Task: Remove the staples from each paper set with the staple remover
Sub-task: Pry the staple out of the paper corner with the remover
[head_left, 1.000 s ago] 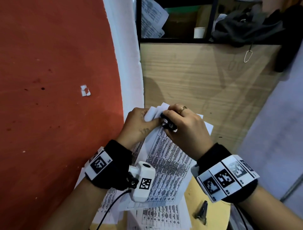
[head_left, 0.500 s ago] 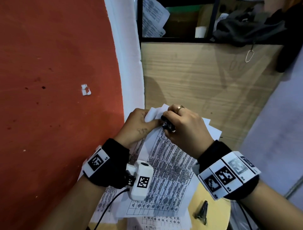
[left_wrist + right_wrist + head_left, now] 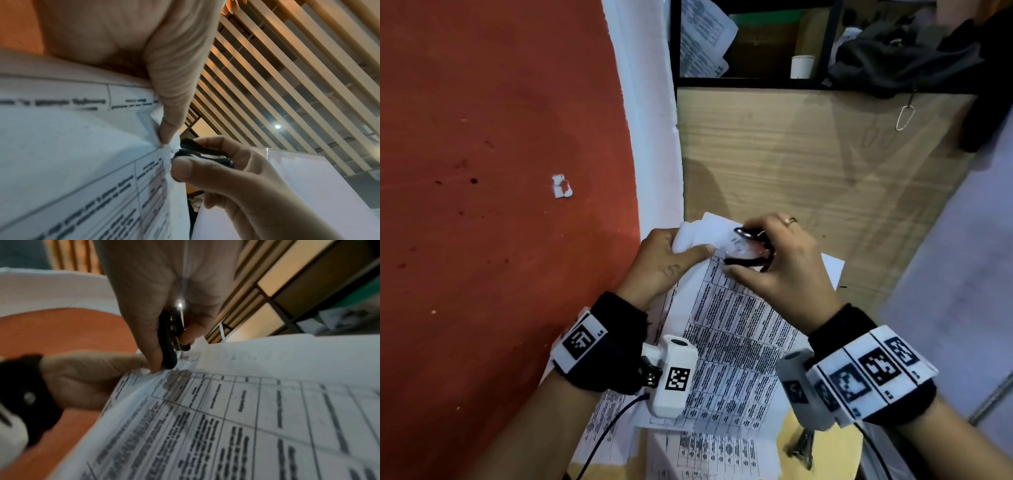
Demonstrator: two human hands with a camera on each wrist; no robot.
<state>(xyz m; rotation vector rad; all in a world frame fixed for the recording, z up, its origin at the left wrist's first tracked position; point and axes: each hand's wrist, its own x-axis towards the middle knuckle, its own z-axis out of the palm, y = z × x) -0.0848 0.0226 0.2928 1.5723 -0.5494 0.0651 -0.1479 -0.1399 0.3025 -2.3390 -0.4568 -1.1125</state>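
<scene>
A stapled paper set (image 3: 736,329) printed with tables is held up in front of me. My left hand (image 3: 671,260) pinches its folded top corner between thumb and fingers. My right hand (image 3: 774,260) grips a black staple remover (image 3: 751,250) and holds its tip at that same corner. In the left wrist view the staple remover (image 3: 203,154) touches the paper set's (image 3: 82,146) edge beside my left thumb tip. In the right wrist view the staple remover (image 3: 169,339) sits between thumb and fingers, against the paper set (image 3: 246,410). The staple itself is hidden.
More printed sheets (image 3: 705,452) lie below on a yellow stool (image 3: 835,445), with a black clip (image 3: 803,448) beside them. A wooden cabinet (image 3: 808,164) stands ahead, a paper cup (image 3: 802,65) and dark cloth (image 3: 904,58) on its shelf. An orange wall (image 3: 482,171) is at my left.
My right hand has turned and pulled slightly right, so the staple remover shows more. The paper corner stays pinched in my left hand.
</scene>
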